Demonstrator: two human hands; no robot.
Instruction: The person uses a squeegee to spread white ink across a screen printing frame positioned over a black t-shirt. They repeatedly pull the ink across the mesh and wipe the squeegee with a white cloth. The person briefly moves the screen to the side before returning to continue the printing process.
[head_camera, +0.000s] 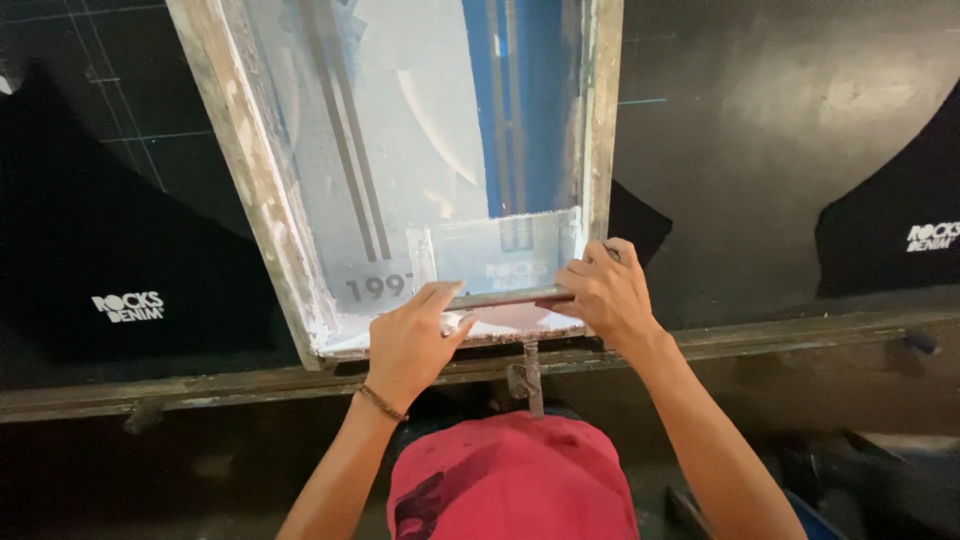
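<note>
Both hands grip squeegee (white print beneath).

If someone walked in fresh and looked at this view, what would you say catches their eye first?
Most likely the big printing screen in its worn pale frame, tilted across the top centre, its mesh blue and whitish. At its near edge, the left hand and right hand grip a squeegee laid across white ink. After that, the black fabric pieces with small white logos on the dark table either side.
</note>
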